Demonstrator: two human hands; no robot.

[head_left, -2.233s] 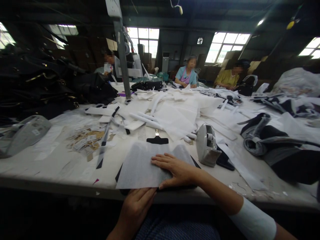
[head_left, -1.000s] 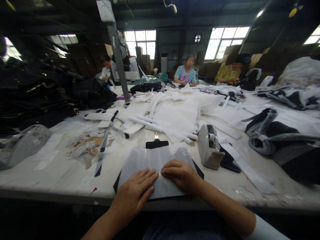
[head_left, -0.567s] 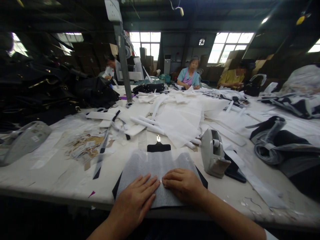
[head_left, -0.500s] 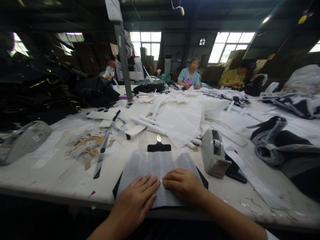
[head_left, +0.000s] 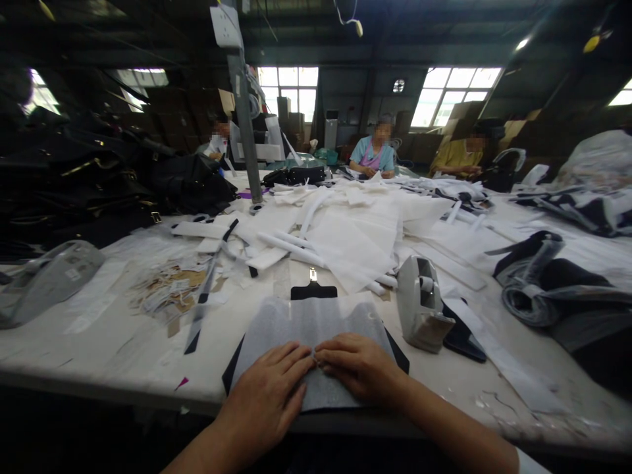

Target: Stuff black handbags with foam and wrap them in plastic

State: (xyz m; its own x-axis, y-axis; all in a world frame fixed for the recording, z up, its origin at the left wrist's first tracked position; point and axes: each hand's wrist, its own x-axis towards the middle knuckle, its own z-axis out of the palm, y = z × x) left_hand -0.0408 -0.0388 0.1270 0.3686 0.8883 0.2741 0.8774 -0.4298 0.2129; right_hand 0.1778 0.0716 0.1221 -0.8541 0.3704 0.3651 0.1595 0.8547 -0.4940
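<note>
White sheet: lies left of the grey tape dispenser and a little nearer to you, spread over the black piece.
Sheet's feel: looks thin, light and soft; you can expect it to crease or slide rather than break.
Sheet's hold: the far corner closest to the dispenser is free of your hands, so it seems the easiest place to pinch; use light fingers.
Black piece: shows beyond the sheet's sides, one corner just left of the dispenser; it looks flat and probably stiffer, so you would best take it by these bare edges.
Left hand: farther from the dispenser than your other hand, spread flat on the sheet, fingers close together and nearly straight; no grasp shows.
Right hand: between your left hand and the dispenser, fingers bent and gathered, tips meeting the left hand's on the sheet; you cannot tell whether they pinch anything.
Black tab: left of the dispenser, at the sheet's far edge, with a metal clasp pointing away from you.
Dark flat piece: just right of the dispenser, on the table.
White scraps: heaped beyond the dispenser and to its left.
</note>
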